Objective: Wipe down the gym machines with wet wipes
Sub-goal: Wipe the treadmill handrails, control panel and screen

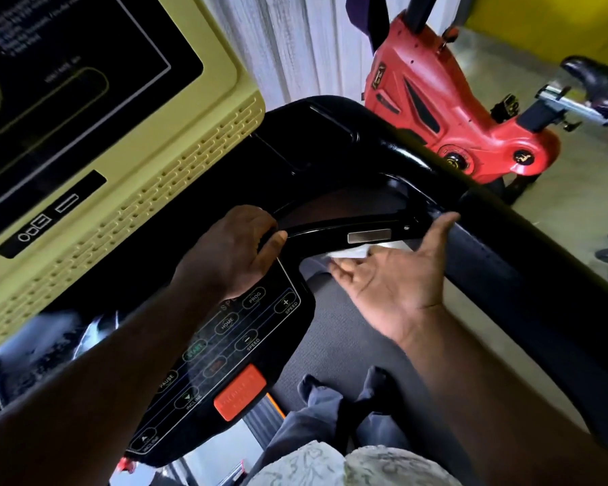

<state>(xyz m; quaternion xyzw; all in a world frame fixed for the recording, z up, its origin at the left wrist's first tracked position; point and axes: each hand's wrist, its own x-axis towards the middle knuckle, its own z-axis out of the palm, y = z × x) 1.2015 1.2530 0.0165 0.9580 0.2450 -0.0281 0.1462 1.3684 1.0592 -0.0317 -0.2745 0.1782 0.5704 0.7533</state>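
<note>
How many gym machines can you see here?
2. The black treadmill fills the middle of the view, and the red exercise bike stands beyond it at the upper right. More machines may be out of view.

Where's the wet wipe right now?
Head view, right of centre: the wet wipe sits at the fingertips of the right hand, against the treadmill handlebar just below its silver sensor plate. The left hand grips the same bar further left.

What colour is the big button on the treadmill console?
The button is orange-red; the head view shows it best.
</note>
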